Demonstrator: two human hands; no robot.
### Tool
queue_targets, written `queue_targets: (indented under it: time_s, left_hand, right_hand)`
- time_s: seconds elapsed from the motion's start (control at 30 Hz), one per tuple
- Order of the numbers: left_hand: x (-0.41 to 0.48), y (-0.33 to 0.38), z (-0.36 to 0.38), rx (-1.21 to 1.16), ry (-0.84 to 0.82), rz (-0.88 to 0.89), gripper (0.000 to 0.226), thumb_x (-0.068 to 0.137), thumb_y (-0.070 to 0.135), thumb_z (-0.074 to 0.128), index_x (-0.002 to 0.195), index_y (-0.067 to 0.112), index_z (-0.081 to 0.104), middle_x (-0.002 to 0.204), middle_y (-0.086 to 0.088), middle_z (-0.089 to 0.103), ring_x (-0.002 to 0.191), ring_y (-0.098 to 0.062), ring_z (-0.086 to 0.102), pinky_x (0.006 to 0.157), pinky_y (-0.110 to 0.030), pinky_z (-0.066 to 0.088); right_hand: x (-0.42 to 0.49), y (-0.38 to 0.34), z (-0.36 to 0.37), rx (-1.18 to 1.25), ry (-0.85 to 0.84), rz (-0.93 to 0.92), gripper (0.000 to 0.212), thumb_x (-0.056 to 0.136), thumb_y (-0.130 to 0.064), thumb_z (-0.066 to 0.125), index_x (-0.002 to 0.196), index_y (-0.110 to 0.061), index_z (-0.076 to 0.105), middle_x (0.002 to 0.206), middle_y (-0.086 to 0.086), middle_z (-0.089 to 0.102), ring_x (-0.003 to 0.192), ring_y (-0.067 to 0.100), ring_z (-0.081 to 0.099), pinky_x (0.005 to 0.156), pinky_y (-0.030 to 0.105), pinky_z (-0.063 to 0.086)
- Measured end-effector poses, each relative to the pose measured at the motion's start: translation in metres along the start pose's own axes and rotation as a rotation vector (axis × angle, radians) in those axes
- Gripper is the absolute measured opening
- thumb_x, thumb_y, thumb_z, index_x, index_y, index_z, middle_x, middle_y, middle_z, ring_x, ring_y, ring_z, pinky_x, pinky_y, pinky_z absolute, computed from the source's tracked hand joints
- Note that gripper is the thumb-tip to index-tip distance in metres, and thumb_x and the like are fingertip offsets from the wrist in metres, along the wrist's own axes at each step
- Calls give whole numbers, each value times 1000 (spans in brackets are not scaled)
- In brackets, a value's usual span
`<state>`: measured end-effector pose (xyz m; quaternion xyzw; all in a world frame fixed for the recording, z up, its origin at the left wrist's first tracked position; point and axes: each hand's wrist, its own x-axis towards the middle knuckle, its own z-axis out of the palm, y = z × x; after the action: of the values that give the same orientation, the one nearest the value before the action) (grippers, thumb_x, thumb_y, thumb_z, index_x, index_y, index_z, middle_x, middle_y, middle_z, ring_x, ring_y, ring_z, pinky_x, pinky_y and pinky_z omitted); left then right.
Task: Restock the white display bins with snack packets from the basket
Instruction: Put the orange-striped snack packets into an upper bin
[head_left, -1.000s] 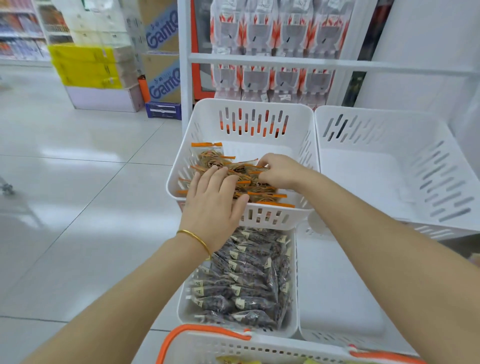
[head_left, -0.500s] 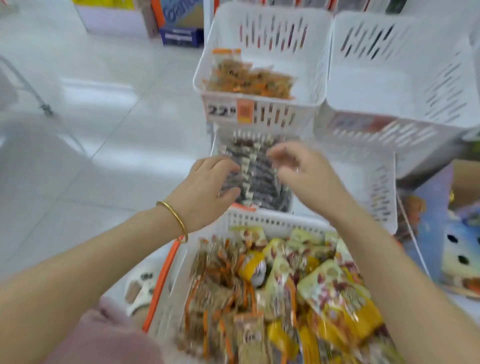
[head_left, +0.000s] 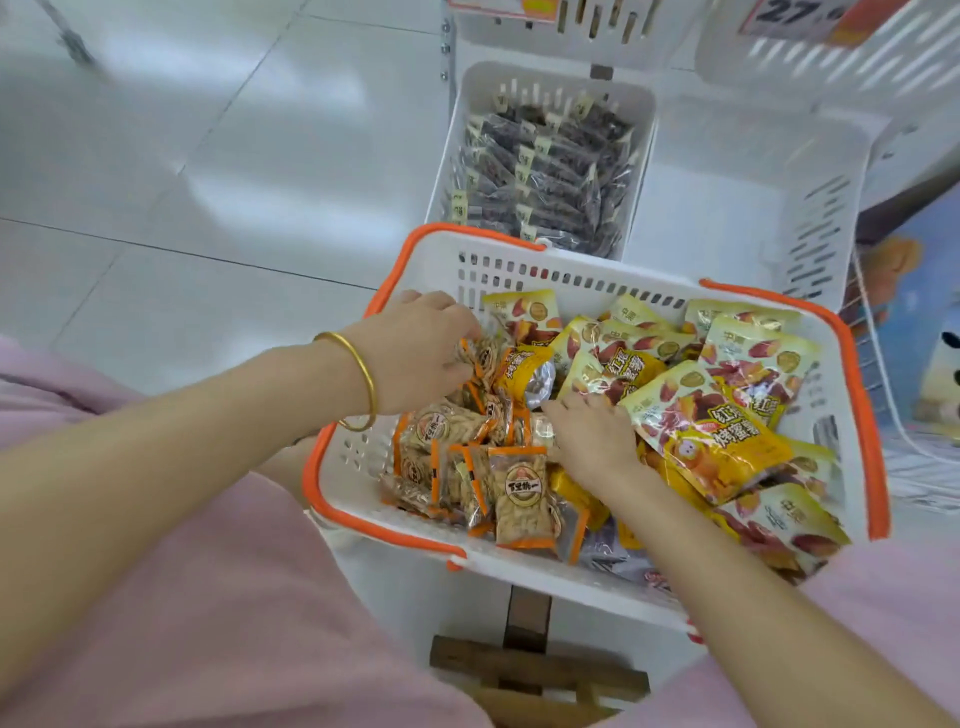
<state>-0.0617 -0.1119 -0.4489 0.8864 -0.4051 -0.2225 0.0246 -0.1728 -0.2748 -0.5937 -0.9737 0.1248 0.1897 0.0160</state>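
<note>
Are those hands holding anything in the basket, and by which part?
The left hand grips a bunch of orange-trimmed packets by one end. The right hand lies in the basket; whether it grips anything cannot be told.

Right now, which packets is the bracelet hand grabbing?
The clear orange-edged packets on the left side of the basket. The left hand curls round them; the yellow packets lie further right, untouched by it.

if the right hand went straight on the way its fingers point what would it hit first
Most likely the orange packet with a clear window, just ahead of the fingers of the right hand. Past it are the orange-edged packets that the left hand grips. Depth is unclear.
</note>
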Motion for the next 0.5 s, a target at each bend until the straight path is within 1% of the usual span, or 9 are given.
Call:
queue_targets:
  time_s: [0.07,0.17,0.2,0.23,0.3,0.33,0.4,0.43,0.5]
  left_hand:
    - [5,6,2,21,-6,41,41,94,29,45,135,20,42,134,-5,42,124,-26,36,105,-36,30]
    - [11,12,2,40,-15,84,41,95,30,44,135,20,41,136,-3,40,126,-25,34,104,-35,29]
    - [12,13,2,46,-20,90,41,95,31,44,135,20,41,138,-2,39,128,-25,32,105,-35,29]
    - [13,13,2,53,-23,95,41,96,31,43,135,20,40,138,-2,38,128,-25,32,105,-35,29]
    - [14,15,2,61,-28,100,41,96,31,43,135,21,40,138,-2,38,128,-24,32,104,-35,30]
    - [14,16,2,62,-33,101,41,95,31,44,135,21,41,138,-2,39,128,-24,32,104,-35,30]
    - [15,17,3,64,-42,103,41,95,32,45,134,20,41,137,-3,39,126,-24,33,105,-35,31]
    - [15,18,3,65,-47,102,41,95,32,45,134,20,41,136,-3,40,126,-24,34,105,-36,32]
    - [16,19,4,63,-48,101,40,95,32,45,133,20,43,134,-3,41,124,-25,36,105,-37,33]
  right_hand:
    - [-2,2,2,-78,39,16,47,88,-17,61,132,-23,45,133,3,47,126,27,39,98,43,35]
    - [-1,5,-5,-48,-1,70,31,85,-7,59,114,-17,55,125,8,49,116,29,47,90,40,40]
    - [0,10,-10,36,9,101,18,84,-5,60,99,-15,57,116,11,50,105,30,53,81,39,44]
    - [2,16,-16,175,34,135,12,82,-5,61,82,-14,53,104,12,51,90,30,58,70,38,46]
    - [6,28,-32,510,24,181,33,78,-7,69,63,-12,40,76,7,46,65,25,53,55,33,42]
    - [5,31,-40,684,-5,174,39,77,-10,73,61,-11,37,69,5,41,60,22,47,53,31,38]
    - [-2,25,-52,925,-154,116,34,80,-18,74,69,-6,44,71,2,40,63,17,42,55,28,35]
    - [-5,19,-51,907,-250,65,30,81,-21,73,75,-5,48,76,-2,42,67,14,43,59,27,37]
    - [-10,7,-32,704,-374,-40,26,83,-27,70,83,-9,50,84,-3,46,75,13,46,66,30,39]
